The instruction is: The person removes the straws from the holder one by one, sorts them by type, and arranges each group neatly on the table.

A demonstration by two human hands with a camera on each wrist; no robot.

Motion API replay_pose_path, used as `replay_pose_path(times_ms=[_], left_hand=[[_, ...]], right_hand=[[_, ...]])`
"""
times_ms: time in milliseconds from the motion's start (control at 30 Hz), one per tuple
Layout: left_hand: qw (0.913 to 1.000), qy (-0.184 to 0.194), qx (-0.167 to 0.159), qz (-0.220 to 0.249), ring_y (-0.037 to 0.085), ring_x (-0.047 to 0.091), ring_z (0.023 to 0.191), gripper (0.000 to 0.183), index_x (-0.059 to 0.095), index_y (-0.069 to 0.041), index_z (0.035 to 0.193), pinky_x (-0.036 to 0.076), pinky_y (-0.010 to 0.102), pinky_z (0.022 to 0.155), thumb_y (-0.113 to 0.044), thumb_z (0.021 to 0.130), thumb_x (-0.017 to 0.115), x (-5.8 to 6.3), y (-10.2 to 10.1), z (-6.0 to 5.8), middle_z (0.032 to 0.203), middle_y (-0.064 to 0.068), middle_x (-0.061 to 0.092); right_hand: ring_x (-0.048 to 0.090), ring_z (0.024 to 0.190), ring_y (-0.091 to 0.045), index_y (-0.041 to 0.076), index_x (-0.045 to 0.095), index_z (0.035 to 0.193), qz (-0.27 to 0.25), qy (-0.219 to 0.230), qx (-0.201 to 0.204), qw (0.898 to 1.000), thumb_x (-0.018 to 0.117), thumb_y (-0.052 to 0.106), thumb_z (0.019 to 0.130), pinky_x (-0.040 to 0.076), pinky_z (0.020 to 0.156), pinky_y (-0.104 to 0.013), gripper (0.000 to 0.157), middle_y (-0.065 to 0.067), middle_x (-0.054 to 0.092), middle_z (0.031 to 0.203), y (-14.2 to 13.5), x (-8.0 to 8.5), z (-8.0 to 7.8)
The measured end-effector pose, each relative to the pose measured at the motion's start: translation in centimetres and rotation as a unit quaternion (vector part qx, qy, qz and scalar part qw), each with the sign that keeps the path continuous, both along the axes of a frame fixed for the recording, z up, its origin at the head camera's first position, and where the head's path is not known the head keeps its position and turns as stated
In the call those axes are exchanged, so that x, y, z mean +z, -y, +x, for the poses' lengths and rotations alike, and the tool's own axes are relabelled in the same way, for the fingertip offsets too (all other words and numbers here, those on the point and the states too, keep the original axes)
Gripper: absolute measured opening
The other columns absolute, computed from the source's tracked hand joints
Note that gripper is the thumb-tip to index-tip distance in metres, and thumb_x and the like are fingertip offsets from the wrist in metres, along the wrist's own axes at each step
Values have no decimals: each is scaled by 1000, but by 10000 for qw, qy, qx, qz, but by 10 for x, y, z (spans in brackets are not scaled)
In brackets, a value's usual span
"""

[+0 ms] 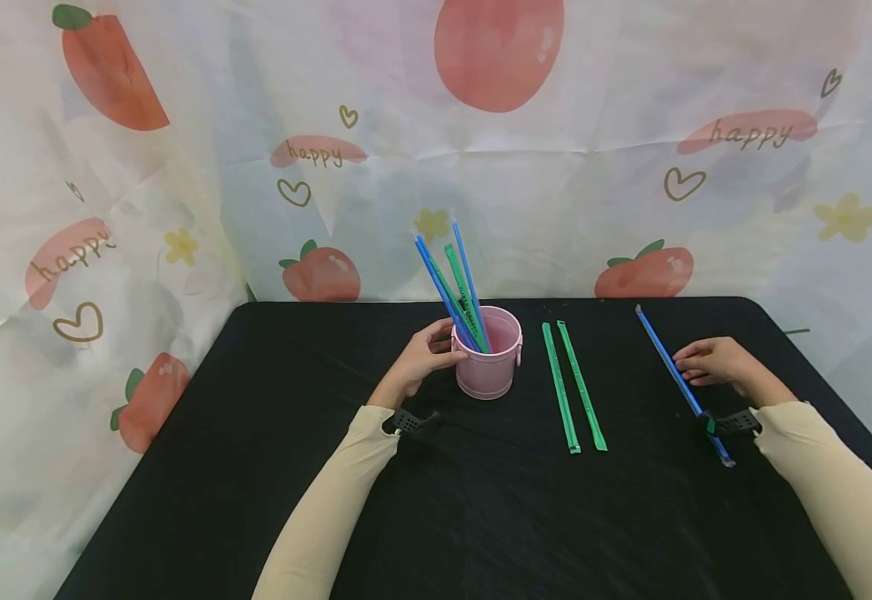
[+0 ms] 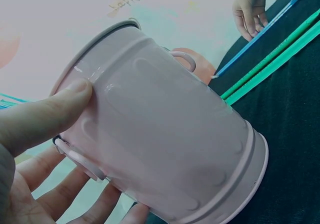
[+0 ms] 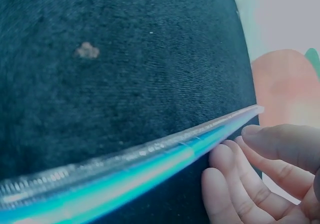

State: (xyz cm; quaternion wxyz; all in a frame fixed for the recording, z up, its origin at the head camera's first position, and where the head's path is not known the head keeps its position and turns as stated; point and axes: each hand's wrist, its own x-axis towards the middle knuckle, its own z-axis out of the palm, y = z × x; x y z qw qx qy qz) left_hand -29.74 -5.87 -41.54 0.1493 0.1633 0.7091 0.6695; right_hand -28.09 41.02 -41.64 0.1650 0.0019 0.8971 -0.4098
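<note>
My left hand [image 1: 423, 358] grips a small pink bucket [image 1: 487, 379] by its left side. In the left wrist view the thumb lies on the bucket's wall near the rim, and the fingers reach round beside a small handle loop. Blue straws [image 1: 436, 279] and green straws [image 1: 460, 279] stand in the bucket, leaning left. At the right, my right hand [image 1: 717, 364] is beside a blue straw [image 1: 682, 383] in clear wrapping. Its loosely bent fingertips [image 3: 215, 184] are right at the straw's edge, with thumb and fingers apart and nothing pinched between them.
Two green wrapped straws [image 1: 560, 389] lie side by side on the black tablecloth [image 1: 436, 500], between the bucket and the blue straw. A printed curtain [image 1: 406, 75] hangs behind the table's far edge and along its left side.
</note>
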Motion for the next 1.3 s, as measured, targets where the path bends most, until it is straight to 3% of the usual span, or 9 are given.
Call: replay_pose_path(times_ms=[333,533,800,967,1167,1300], left_hand=[[10000,-7,-24,31,38,43,130,62,36,-6,143,45,46,101,0,86,61,-1,0,0,143,20,41],[10000,11,-18,32,38,43,130,63,35,-6,144,45,46,101,0,86,61,0,0,0,144,21,40],[10000,9,6,-22,37,44,129,63,35,-6,143,46,46,101,-1,86,62,0,0,0,143,20,42],[10000,8,10,-14,37,44,129,63,36,-6,143,46,45,100,-1,86,62,-1,0,0,142,20,42],[10000,6,40,-51,36,45,129,62,37,-6,143,46,45,101,-1,86,62,-1,0,0,141,20,43],[10000,20,53,-51,36,44,129,63,36,-7,143,45,46,101,-2,86,63,-1,0,0,142,20,43]], right_hand=[[68,77,-6,-23,40,123,-380,155,59,9991,46,8,97,59,74,-30,41,-3,71,95,-8,1,2],[67,78,-5,-20,41,126,-352,-150,-14,9993,50,19,98,59,74,-30,48,-9,70,100,-7,-1,7],[66,77,1,-15,45,123,-635,-951,30,9934,53,22,96,58,68,-24,46,23,65,88,-10,-4,14],[66,77,2,-15,48,118,-758,-1382,0,9875,54,19,96,57,65,-21,41,25,65,85,-8,-3,17],[63,77,7,-15,47,119,-536,-1823,-89,9817,54,20,96,56,64,-17,43,29,61,84,3,2,21],[63,77,8,-3,55,114,-542,-2010,-135,9780,55,20,95,55,64,-15,30,29,61,85,9,7,22]])
